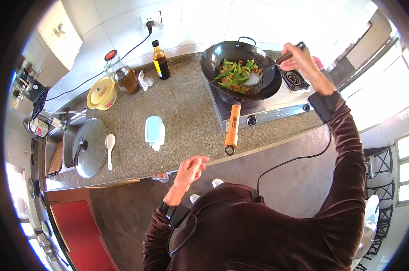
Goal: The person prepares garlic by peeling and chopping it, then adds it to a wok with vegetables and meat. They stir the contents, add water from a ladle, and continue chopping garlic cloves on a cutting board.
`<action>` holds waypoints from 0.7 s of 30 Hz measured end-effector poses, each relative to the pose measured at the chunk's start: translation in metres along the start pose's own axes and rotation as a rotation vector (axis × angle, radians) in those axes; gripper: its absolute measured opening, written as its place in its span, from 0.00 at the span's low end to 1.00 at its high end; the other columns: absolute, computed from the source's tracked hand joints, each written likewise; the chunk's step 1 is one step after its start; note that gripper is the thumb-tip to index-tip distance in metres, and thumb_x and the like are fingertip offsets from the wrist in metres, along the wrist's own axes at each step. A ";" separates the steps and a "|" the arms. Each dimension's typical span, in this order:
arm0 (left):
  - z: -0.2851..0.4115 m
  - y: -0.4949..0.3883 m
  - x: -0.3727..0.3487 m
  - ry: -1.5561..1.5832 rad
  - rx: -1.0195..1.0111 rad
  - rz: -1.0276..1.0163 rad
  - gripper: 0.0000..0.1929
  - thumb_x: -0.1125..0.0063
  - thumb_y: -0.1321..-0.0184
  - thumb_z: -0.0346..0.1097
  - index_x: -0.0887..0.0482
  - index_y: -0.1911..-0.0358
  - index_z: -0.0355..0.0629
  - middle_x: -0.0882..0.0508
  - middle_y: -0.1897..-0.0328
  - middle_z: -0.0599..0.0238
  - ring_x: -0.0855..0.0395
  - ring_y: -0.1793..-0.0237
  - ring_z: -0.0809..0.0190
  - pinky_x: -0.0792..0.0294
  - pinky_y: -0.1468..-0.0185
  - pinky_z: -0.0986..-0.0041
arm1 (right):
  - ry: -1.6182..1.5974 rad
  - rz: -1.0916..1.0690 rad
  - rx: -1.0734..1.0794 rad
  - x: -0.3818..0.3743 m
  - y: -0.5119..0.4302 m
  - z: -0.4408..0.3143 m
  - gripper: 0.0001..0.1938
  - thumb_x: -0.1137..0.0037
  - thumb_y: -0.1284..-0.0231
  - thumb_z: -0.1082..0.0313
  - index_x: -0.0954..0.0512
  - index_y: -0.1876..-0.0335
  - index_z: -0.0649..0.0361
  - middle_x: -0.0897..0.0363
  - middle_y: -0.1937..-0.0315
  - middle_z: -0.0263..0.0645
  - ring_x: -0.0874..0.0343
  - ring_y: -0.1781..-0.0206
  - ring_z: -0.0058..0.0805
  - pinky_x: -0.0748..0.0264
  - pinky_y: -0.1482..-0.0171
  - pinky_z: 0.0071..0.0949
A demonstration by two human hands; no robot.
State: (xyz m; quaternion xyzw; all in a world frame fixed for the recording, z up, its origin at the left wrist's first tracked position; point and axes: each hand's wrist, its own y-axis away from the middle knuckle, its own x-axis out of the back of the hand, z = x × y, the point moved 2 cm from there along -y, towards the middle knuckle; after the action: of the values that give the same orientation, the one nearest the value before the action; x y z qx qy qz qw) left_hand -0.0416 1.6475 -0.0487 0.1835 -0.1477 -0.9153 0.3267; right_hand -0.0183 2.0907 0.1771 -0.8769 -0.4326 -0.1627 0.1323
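Note:
My right hand point(294, 57) grips the dark handle of a spatula point(283, 58) over the right rim of a black wok point(211, 66). The spatula slants down into the wok, where cut green peppers and browned meat pieces point(236, 73) lie. A whitish patch point(253, 79) sits at the spatula's lower end; whether it is the bare blade or a white seasoning I cannot tell. My left hand point(190, 169) hovers at the counter's front edge with loosely bent fingers and nothing visible in it. Nearest to it is the wok's wooden handle point(234, 123), pointing towards me.
On the granite counter point(187, 101) are a blue-lidded plastic box point(153, 129), white spoon point(110, 150), glass lid point(91, 149), yellow lidded bowl point(102, 93), glass jug point(125, 79) and sauce bottle point(161, 62). The gas stove point(275, 111) has a second burner point(293, 79). A sink point(69, 135) lies left.

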 end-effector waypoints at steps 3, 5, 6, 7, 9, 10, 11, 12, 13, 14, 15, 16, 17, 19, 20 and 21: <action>0.034 -0.021 -0.029 -0.059 -0.066 -0.063 0.21 0.56 0.29 0.48 0.18 0.61 0.35 0.34 0.83 0.80 0.38 0.83 0.78 0.46 0.79 0.84 | 0.034 0.013 -0.099 0.008 -0.001 -0.034 0.19 0.46 0.42 0.59 0.26 0.66 0.74 0.22 0.73 0.53 0.16 0.73 0.39 0.13 0.70 0.27; 0.044 -0.033 -0.046 -0.082 -0.053 -0.061 0.23 0.55 0.30 0.52 0.17 0.62 0.35 0.36 0.82 0.81 0.41 0.82 0.77 0.47 0.78 0.82 | -0.107 0.077 -0.141 -0.005 -0.001 -0.031 0.15 0.45 0.44 0.66 0.27 0.68 0.75 0.23 0.72 0.53 0.16 0.73 0.42 0.13 0.71 0.29; 0.047 -0.040 -0.052 -0.196 -0.072 -0.045 0.24 0.54 0.31 0.53 0.16 0.63 0.35 0.35 0.82 0.80 0.41 0.81 0.77 0.47 0.78 0.81 | -0.234 0.130 -0.151 -0.017 -0.001 -0.020 0.13 0.46 0.45 0.68 0.27 0.69 0.76 0.24 0.71 0.53 0.16 0.73 0.44 0.13 0.71 0.29; 0.048 -0.046 -0.057 -0.310 -0.079 -0.035 0.25 0.53 0.32 0.55 0.16 0.65 0.35 0.35 0.81 0.80 0.41 0.80 0.77 0.46 0.77 0.80 | -0.342 0.233 -0.189 -0.030 -0.002 -0.005 0.12 0.46 0.45 0.70 0.28 0.69 0.76 0.24 0.70 0.54 0.16 0.72 0.46 0.13 0.71 0.29; 0.044 -0.054 -0.066 -0.413 -0.119 -0.015 0.27 0.50 0.33 0.56 0.15 0.67 0.34 0.33 0.81 0.80 0.40 0.79 0.76 0.45 0.75 0.79 | -0.539 0.299 -0.199 -0.049 -0.010 0.019 0.08 0.47 0.47 0.75 0.29 0.71 0.75 0.25 0.69 0.53 0.17 0.71 0.50 0.12 0.70 0.31; 0.041 -0.057 -0.069 -0.402 -0.149 -0.005 0.27 0.49 0.34 0.57 0.15 0.67 0.34 0.32 0.81 0.79 0.39 0.78 0.76 0.45 0.74 0.78 | -0.576 0.354 -0.202 -0.052 -0.017 0.026 0.06 0.47 0.48 0.77 0.29 0.72 0.75 0.25 0.70 0.52 0.17 0.71 0.49 0.12 0.69 0.33; 0.038 -0.059 -0.070 -0.394 -0.180 0.005 0.27 0.48 0.35 0.57 0.15 0.68 0.34 0.31 0.80 0.79 0.39 0.77 0.75 0.45 0.74 0.78 | -0.589 0.336 -0.114 -0.051 -0.024 0.028 0.07 0.48 0.47 0.76 0.30 0.72 0.74 0.25 0.72 0.51 0.17 0.71 0.47 0.12 0.68 0.33; 0.036 -0.063 -0.068 -0.427 -0.162 -0.015 0.26 0.47 0.35 0.56 0.15 0.68 0.35 0.28 0.78 0.78 0.36 0.75 0.76 0.43 0.72 0.78 | -0.632 0.291 -0.034 -0.051 -0.030 0.029 0.08 0.49 0.46 0.75 0.29 0.72 0.74 0.25 0.72 0.51 0.16 0.72 0.46 0.12 0.68 0.32; 0.033 -0.064 -0.066 -0.399 -0.158 -0.034 0.25 0.47 0.35 0.56 0.15 0.68 0.35 0.28 0.78 0.78 0.36 0.74 0.76 0.43 0.71 0.78 | -0.655 0.312 0.055 -0.049 -0.035 0.028 0.08 0.49 0.45 0.74 0.29 0.71 0.75 0.25 0.73 0.51 0.16 0.72 0.45 0.12 0.68 0.32; 0.031 -0.065 -0.065 -0.366 -0.156 -0.051 0.25 0.46 0.35 0.56 0.15 0.68 0.35 0.27 0.77 0.78 0.35 0.73 0.76 0.42 0.71 0.78 | -0.623 0.284 0.085 -0.048 -0.040 0.027 0.09 0.49 0.44 0.73 0.29 0.70 0.75 0.24 0.73 0.51 0.16 0.73 0.45 0.12 0.68 0.31; 0.029 -0.066 -0.064 -0.336 -0.132 -0.060 0.25 0.46 0.36 0.56 0.15 0.68 0.35 0.27 0.77 0.78 0.35 0.73 0.76 0.42 0.70 0.78 | -0.594 0.258 0.046 -0.050 -0.042 0.028 0.09 0.49 0.44 0.73 0.28 0.70 0.75 0.24 0.73 0.51 0.16 0.73 0.45 0.12 0.68 0.31; 0.028 -0.067 -0.064 -0.315 -0.137 -0.065 0.25 0.45 0.36 0.56 0.15 0.68 0.35 0.27 0.77 0.78 0.35 0.73 0.76 0.42 0.69 0.79 | -0.574 0.258 0.043 -0.053 -0.042 0.030 0.08 0.49 0.44 0.73 0.28 0.70 0.75 0.23 0.73 0.51 0.16 0.73 0.44 0.12 0.69 0.31; 0.028 -0.067 -0.064 -0.298 -0.120 -0.063 0.25 0.45 0.36 0.56 0.15 0.68 0.35 0.26 0.76 0.78 0.34 0.72 0.75 0.41 0.69 0.79 | -0.561 0.205 0.102 -0.057 -0.040 0.033 0.08 0.49 0.44 0.74 0.27 0.69 0.75 0.23 0.73 0.51 0.16 0.74 0.44 0.12 0.69 0.31; 0.029 -0.067 -0.066 -0.290 -0.092 -0.038 0.24 0.44 0.37 0.55 0.15 0.68 0.35 0.26 0.76 0.77 0.34 0.73 0.75 0.41 0.69 0.79 | -0.302 0.216 0.097 -0.064 -0.028 0.046 0.13 0.48 0.37 0.66 0.25 0.64 0.72 0.20 0.72 0.52 0.15 0.72 0.38 0.13 0.68 0.31; 0.029 -0.067 -0.067 -0.297 -0.080 -0.013 0.24 0.44 0.37 0.55 0.14 0.69 0.35 0.26 0.77 0.77 0.34 0.73 0.75 0.41 0.69 0.78 | -0.281 0.193 0.069 -0.065 -0.022 0.052 0.13 0.48 0.36 0.64 0.24 0.63 0.71 0.20 0.73 0.50 0.15 0.72 0.37 0.13 0.68 0.31; 0.030 -0.066 -0.068 -0.296 -0.058 0.009 0.24 0.43 0.37 0.55 0.14 0.69 0.35 0.26 0.77 0.77 0.34 0.73 0.75 0.41 0.69 0.78 | -0.229 0.210 -0.034 -0.062 -0.015 0.057 0.13 0.48 0.35 0.63 0.24 0.63 0.69 0.20 0.73 0.49 0.15 0.73 0.36 0.14 0.69 0.30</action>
State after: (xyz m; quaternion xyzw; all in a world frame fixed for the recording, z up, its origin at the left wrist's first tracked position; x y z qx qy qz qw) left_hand -0.0412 1.7458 -0.0318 0.0366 -0.1687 -0.9347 0.3108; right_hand -0.0559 2.0760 0.1014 -0.9322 -0.3480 -0.0543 0.0838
